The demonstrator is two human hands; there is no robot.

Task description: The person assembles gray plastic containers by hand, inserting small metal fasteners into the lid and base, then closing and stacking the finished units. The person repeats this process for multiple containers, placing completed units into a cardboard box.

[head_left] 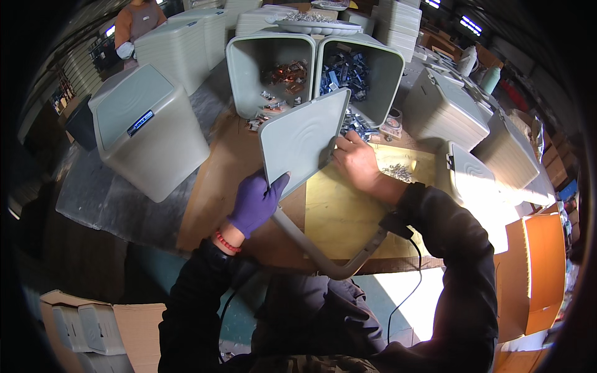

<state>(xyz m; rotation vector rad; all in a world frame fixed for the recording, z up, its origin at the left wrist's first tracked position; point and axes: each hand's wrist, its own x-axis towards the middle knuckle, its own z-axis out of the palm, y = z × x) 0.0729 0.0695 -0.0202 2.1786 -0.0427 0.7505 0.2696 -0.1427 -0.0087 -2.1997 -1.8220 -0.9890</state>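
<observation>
A flat grey-green plastic lid [295, 146] with rounded corners stands tilted up in front of me. My left hand [254, 202], in a purple glove, is closed on its lower left edge, thumb lying on the face. My right hand [359, 163] is bare, its fingers curled together at the lid's right edge; whatever they pinch is hidden. Below the lid a pale plastic rim frame [341, 270] reaches over the table's near edge; how it joins the lid cannot be made out. Small shiny metal pieces [398, 172] lie on a yellow sheet [342, 217] beside my right hand.
Two tipped bins face me, the left bin [239, 74] with copper-coloured pieces, the right bin [392, 74] with blue ones. A lidded bin [161, 143] stands left. Stacked lids [448, 112] are at right. Cardboard boxes [528, 273] flank me. Another person [140, 25] is far left.
</observation>
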